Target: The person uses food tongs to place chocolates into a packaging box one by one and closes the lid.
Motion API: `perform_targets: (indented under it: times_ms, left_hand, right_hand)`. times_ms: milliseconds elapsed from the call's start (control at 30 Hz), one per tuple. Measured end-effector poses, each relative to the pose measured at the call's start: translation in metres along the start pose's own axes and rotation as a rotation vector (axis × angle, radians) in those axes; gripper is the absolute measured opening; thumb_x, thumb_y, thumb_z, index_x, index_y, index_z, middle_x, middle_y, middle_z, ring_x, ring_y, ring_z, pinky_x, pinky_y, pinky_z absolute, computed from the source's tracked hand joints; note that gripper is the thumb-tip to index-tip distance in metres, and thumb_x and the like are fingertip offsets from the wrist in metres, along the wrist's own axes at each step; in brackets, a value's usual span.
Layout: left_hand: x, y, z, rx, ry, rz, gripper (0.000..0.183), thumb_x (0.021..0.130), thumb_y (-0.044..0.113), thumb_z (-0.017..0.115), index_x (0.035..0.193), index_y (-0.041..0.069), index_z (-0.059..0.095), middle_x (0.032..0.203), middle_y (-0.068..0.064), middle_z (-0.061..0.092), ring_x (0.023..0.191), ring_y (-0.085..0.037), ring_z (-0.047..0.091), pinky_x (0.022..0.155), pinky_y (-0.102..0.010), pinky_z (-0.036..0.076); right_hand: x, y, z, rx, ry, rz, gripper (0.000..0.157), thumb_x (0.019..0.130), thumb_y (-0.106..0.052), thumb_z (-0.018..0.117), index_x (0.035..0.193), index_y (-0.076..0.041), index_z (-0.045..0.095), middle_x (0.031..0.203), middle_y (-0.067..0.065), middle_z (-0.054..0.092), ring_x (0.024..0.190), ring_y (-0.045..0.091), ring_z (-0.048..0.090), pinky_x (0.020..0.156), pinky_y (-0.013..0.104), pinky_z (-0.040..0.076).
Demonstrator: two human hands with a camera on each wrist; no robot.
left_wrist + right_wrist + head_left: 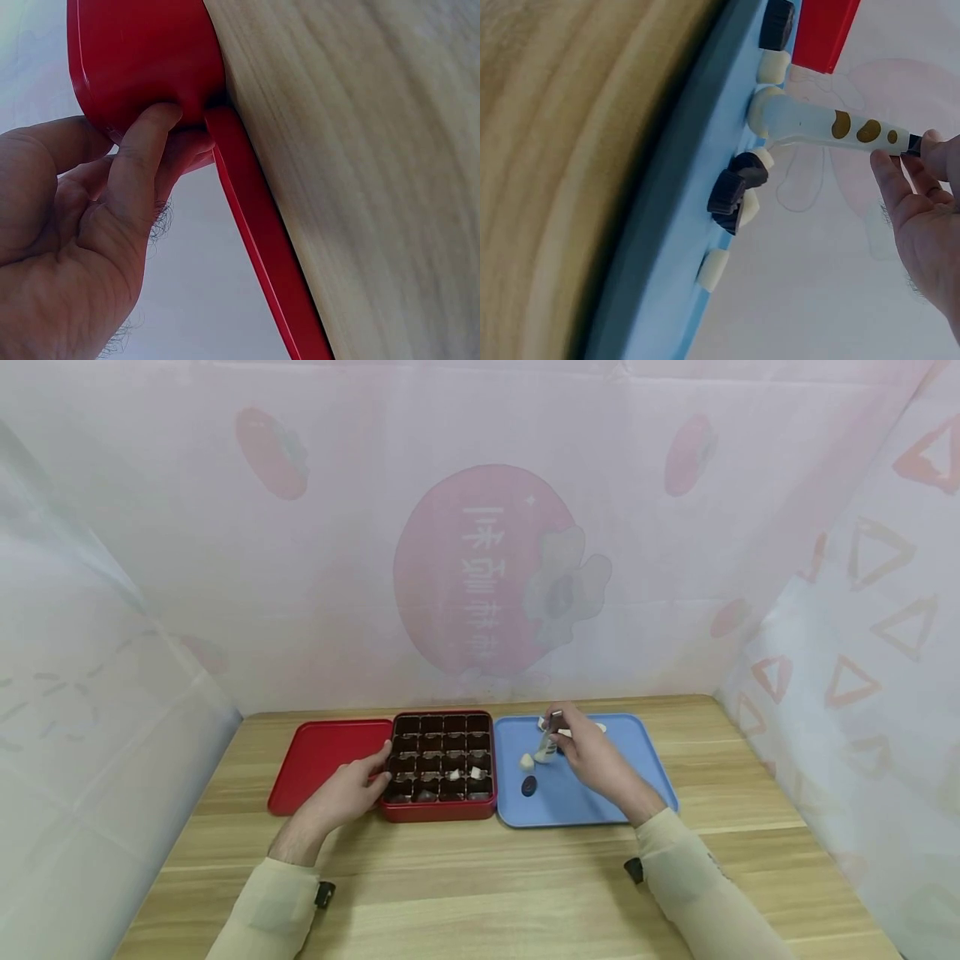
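Nearest, two beige sleeves (266,902) extend over a wood-grain table (465,893). The left hand (337,793) rests relaxed fingers against the left wall of a square red box (438,812), its brown plastic insert (431,743) divided four by four. A flat red lid (311,768) lies left of the box; a blue rectangular tray (592,810) lies on its right. A dark oval piece (529,786) sits at the tray's near left. Farther in, the right hand (596,760) pinches the black end of a translucent gold-spotted utensil (817,122), its tip at a cream rounded piece (757,112) on the tray. Two white pieces (477,772) occupy the insert's second row from near, right side. Beyond stands a pink-printed white backdrop (337,627).
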State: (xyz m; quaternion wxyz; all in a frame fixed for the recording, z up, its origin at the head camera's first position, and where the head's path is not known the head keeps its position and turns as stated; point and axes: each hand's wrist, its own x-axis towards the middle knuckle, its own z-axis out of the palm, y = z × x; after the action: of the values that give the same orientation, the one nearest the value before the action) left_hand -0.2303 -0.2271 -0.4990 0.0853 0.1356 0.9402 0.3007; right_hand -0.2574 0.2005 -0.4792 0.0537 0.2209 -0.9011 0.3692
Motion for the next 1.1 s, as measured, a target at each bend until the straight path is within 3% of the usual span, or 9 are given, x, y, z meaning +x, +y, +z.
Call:
perform_targets:
  times_ms: [200,300,433,633,800,933,1100]
  left_hand:
    - [0.000,0.001,0.000,-0.011,-0.005,-0.005,0.069,0.119,0.016,0.063,0.180,-0.003,0.038,0.174,-0.040,0.051,0.073,-0.019,0.047,0.102,-0.054,0.057]
    - [0.000,0.001,0.000,-0.017,-0.008,-0.007,0.069,0.119,0.016,0.063,0.181,-0.002,0.038,0.174,-0.040,0.050,0.073,-0.020,0.046,0.102,-0.053,0.056]
    - [0.000,0.001,0.000,-0.013,-0.007,-0.010,0.069,0.119,0.016,0.064,0.181,-0.002,0.038,0.176,-0.038,0.048,0.082,-0.021,0.054,0.104,-0.054,0.057]
    - [0.000,0.000,0.001,-0.026,-0.013,-0.016,0.070,0.119,0.016,0.063,0.181,-0.001,0.037,0.174,-0.039,0.051,0.070,-0.019,0.040,0.101,-0.053,0.055]
    - [0.000,-0.001,0.001,-0.026,-0.009,-0.010,0.070,0.119,0.017,0.063,0.181,-0.001,0.036,0.167,-0.041,0.059,0.068,-0.018,0.038,0.099,-0.052,0.055]
    - [0.000,-0.001,0.001,-0.024,-0.009,-0.009,0.070,0.119,0.016,0.063,0.181,-0.002,0.037,0.171,-0.040,0.055,0.072,-0.020,0.045,0.100,-0.053,0.055]
    - [0.000,0.000,0.001,-0.013,-0.004,-0.005,0.069,0.119,0.016,0.064,0.181,-0.002,0.038,0.177,-0.037,0.047,0.095,-0.027,0.064,0.106,-0.057,0.058]
  right_hand:
    - [0.001,0.003,0.007,-0.025,0.009,-0.020,0.026,0.116,0.011,0.058,0.140,0.003,0.061,0.134,0.024,0.076,0.130,0.038,0.076,0.111,0.055,0.066]
    - [0.001,0.002,0.009,-0.037,0.032,-0.027,0.024,0.116,0.011,0.058,0.139,0.003,0.061,0.134,0.024,0.076,0.132,0.040,0.076,0.111,0.055,0.066]
    - [0.001,-0.001,0.008,-0.045,0.058,-0.026,0.022,0.117,0.008,0.059,0.137,0.003,0.063,0.135,0.021,0.076,0.134,0.039,0.076,0.109,0.051,0.067]
    - [-0.001,-0.013,0.007,-0.023,0.082,-0.040,0.022,0.117,0.007,0.060,0.136,-0.002,0.064,0.134,0.015,0.076,0.138,0.039,0.076,0.106,0.048,0.068]
    - [-0.001,-0.028,0.008,0.007,0.089,-0.038,0.022,0.117,0.007,0.060,0.137,-0.002,0.064,0.134,0.015,0.076,0.137,0.039,0.077,0.108,0.047,0.069]
    - [-0.001,-0.044,0.012,0.019,0.095,-0.046,0.023,0.117,0.007,0.061,0.137,-0.002,0.066,0.134,0.014,0.077,0.129,0.035,0.079,0.107,0.046,0.069]
    - [0.000,-0.063,0.021,0.030,0.071,-0.068,0.024,0.117,0.004,0.061,0.140,-0.003,0.066,0.136,0.015,0.077,0.125,0.032,0.079,0.101,0.042,0.069]
